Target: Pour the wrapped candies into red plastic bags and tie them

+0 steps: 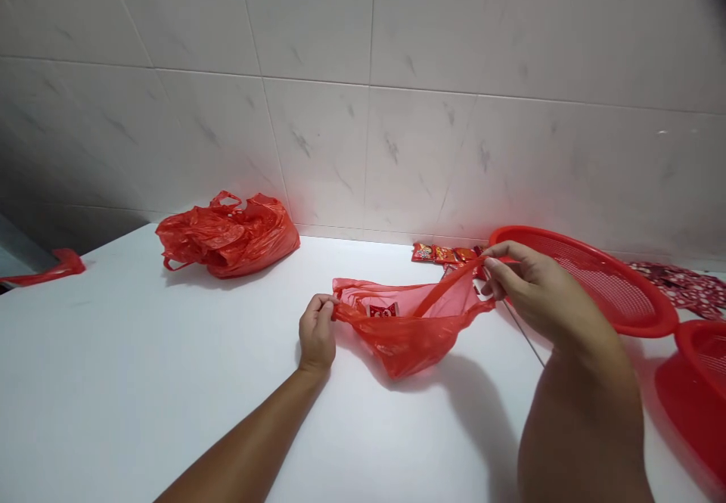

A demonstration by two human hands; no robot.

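Observation:
A thin red plastic bag is stretched between my two hands over the white table, its mouth spread apart. My left hand pinches the left edge of the bag's mouth. With closed fingers, my right hand grips a handle at the bag's right side, held a little higher. Inside the bag a small red packet with pale markings shows; the rest of its contents is hidden by the front wall. Several small red and yellow packets lie behind the bag, near my right hand.
A full, crumpled red plastic bag sits at the back left by the tiled wall. To the right, a large red mesh basket leans behind my right arm, with another red basket in front. Patterned red packets lie at the far right.

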